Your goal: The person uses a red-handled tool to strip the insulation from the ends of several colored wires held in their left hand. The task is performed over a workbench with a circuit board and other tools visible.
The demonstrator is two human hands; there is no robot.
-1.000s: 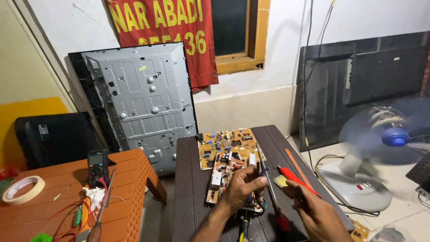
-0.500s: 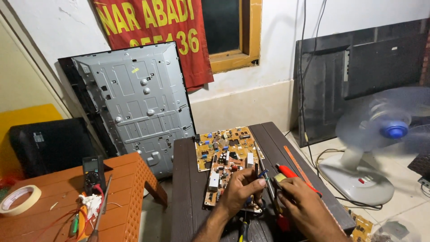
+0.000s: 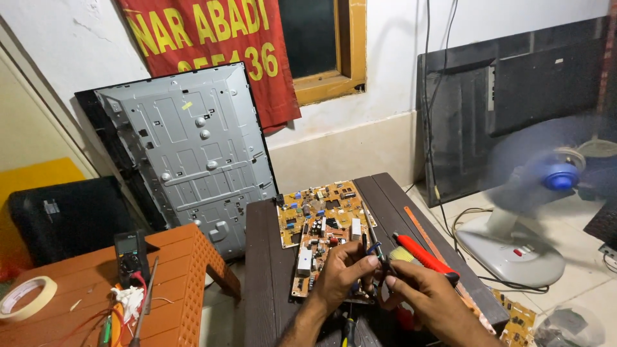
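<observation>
Low in the frame, just right of centre, the left hand (image 3: 339, 277) and the right hand (image 3: 429, 301) are brought together over a dark wooden table (image 3: 263, 270). The left fingers are curled around a thin dark tool (image 3: 371, 239), apparently a soldering iron, whose tip is angled up and to the left over a yellow circuit board (image 3: 318, 222). The board lies flat on the table, and its lower end is touched by the left hand. The right fingers are pinched shut on the same tool or on something small beside it; which one cannot be told. A red-handled screwdriver (image 3: 424, 256) is seen just above the right hand. At lower left, a multimeter (image 3: 130, 256) and a roll of tape (image 3: 24, 297) rest on an orange plastic table (image 3: 186, 289). A grey metal television back panel (image 3: 193, 154) is leaned against the wall at upper left, and a white standing fan (image 3: 533, 212) is seen at right.
</observation>
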